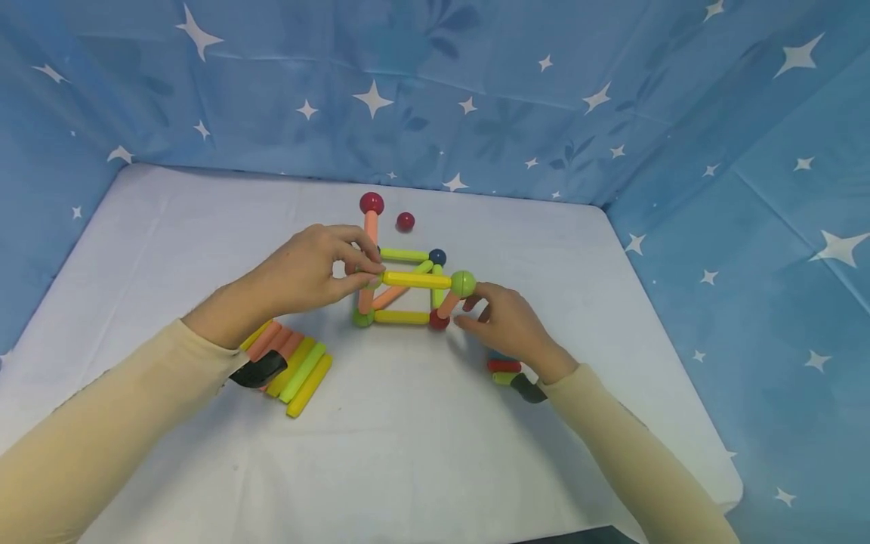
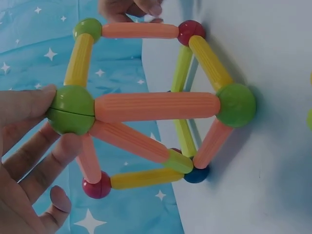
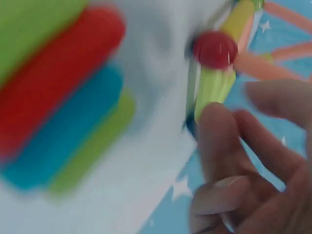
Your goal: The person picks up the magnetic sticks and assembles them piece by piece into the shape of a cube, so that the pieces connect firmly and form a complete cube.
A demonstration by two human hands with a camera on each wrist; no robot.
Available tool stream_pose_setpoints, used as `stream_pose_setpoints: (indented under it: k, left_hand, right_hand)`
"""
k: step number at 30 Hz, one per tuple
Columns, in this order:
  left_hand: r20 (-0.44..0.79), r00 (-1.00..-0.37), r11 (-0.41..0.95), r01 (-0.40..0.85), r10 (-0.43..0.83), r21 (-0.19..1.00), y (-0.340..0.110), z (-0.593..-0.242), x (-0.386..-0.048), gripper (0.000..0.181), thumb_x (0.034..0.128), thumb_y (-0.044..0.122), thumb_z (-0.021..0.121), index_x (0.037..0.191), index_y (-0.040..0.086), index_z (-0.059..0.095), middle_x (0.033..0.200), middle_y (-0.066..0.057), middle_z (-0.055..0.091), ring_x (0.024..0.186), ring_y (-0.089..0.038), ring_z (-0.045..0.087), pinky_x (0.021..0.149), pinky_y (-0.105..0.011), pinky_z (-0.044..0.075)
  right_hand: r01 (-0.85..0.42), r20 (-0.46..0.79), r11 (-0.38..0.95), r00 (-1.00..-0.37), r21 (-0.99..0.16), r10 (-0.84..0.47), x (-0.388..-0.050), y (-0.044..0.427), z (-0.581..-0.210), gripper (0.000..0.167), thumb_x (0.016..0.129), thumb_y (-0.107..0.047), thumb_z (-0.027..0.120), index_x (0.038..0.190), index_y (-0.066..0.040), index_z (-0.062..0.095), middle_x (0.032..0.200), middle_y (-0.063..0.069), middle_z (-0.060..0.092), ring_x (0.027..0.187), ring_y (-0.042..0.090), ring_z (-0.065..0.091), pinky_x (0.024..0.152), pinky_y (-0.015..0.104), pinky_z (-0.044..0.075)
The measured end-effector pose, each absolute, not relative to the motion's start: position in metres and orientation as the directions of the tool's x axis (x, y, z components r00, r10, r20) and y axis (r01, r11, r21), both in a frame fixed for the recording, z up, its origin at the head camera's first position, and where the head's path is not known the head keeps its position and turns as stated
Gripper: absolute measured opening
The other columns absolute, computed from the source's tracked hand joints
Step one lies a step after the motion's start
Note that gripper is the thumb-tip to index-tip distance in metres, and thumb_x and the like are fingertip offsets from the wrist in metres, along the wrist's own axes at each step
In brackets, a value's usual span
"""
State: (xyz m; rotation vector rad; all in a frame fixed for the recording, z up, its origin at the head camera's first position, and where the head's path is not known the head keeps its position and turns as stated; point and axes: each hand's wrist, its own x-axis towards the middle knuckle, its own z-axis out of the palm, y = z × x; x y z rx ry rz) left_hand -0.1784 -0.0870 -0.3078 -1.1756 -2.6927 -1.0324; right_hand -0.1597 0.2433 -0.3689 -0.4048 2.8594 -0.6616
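Observation:
A frame of magnetic rods and balls stands on the white table. In the head view, my left hand (image 1: 306,270) is at its upper left corner. Thumb and fingers pinch a green ball (image 2: 72,110) there, clear in the left wrist view. From that ball a yellow rod (image 1: 417,280) runs across to another green ball (image 1: 464,283). My right hand (image 1: 513,321) is beside that right corner, fingers loosely bent and holding nothing. An orange rod (image 2: 140,30) drops from that corner to a red ball (image 3: 214,49) at the base. Whether my right fingertips touch the frame I cannot tell.
A row of several coloured rods (image 1: 299,370) lies left of the frame, partly under my left forearm. More rods (image 1: 504,366) lie by my right wrist. A loose red ball (image 1: 405,221) sits behind the frame. Blue starry curtains (image 1: 408,91) surround the table (image 1: 421,453).

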Motion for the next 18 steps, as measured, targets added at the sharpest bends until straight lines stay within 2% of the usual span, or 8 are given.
stream_pose_setpoints:
  k: [5, 8, 13, 18]
  left_hand:
    - [0.277, -0.710, 0.477, 0.661, 0.648, 0.579, -0.088, -0.309, -0.180, 0.016, 0.0909, 0.011, 0.077, 0.106, 0.013, 0.082, 0.109, 0.008, 0.064, 0.089, -0.009, 0.061, 0.074, -0.033, 0.050]
    - [0.304, -0.694, 0.457, 0.681, 0.653, 0.573, -0.089, -0.310, -0.180, 0.016, 0.0908, 0.011, 0.077, 0.106, 0.013, 0.082, 0.108, 0.008, 0.065, 0.086, -0.008, 0.061, 0.073, -0.032, 0.049]
    - [0.336, -0.680, 0.436, 0.699, 0.652, 0.568, -0.090, -0.313, -0.181, 0.016, 0.0904, 0.011, 0.078, 0.106, 0.012, 0.082, 0.108, 0.008, 0.065, 0.082, -0.008, 0.059, 0.074, -0.035, 0.047]
    - [0.341, -0.686, 0.436, 0.693, 0.643, 0.573, -0.090, -0.315, -0.180, 0.017, 0.0895, 0.011, 0.079, 0.106, 0.013, 0.082, 0.109, 0.009, 0.065, 0.085, -0.012, 0.058, 0.089, -0.044, 0.040]
  right_hand:
    - [-0.216, -0.233, 0.929, -0.928, -0.300, -0.291, -0.160, 0.270, -0.361, 0.020, 0.091, -0.020, 0.075, 0.111, -0.017, 0.076, 0.106, -0.002, 0.071, 0.094, 0.022, 0.063, 0.085, 0.042, 0.054]
    - [-0.213, -0.344, 0.939, -0.889, -0.270, -0.301, -0.158, 0.284, -0.358, 0.019, 0.090, -0.016, 0.077, 0.109, -0.018, 0.078, 0.112, 0.000, 0.071, 0.105, 0.024, 0.062, 0.092, 0.046, 0.053]
    - [-0.227, -0.420, 0.936, -0.847, -0.268, -0.325, -0.157, 0.289, -0.362, 0.023, 0.089, -0.013, 0.078, 0.112, -0.021, 0.077, 0.116, -0.001, 0.069, 0.106, 0.022, 0.060, 0.093, 0.044, 0.053]
    - [-0.254, -0.428, 0.943, -0.843, -0.215, -0.325, -0.158, 0.281, -0.364, 0.028, 0.088, -0.015, 0.080, 0.114, -0.022, 0.076, 0.114, -0.003, 0.068, 0.105, 0.021, 0.059, 0.094, 0.044, 0.052]
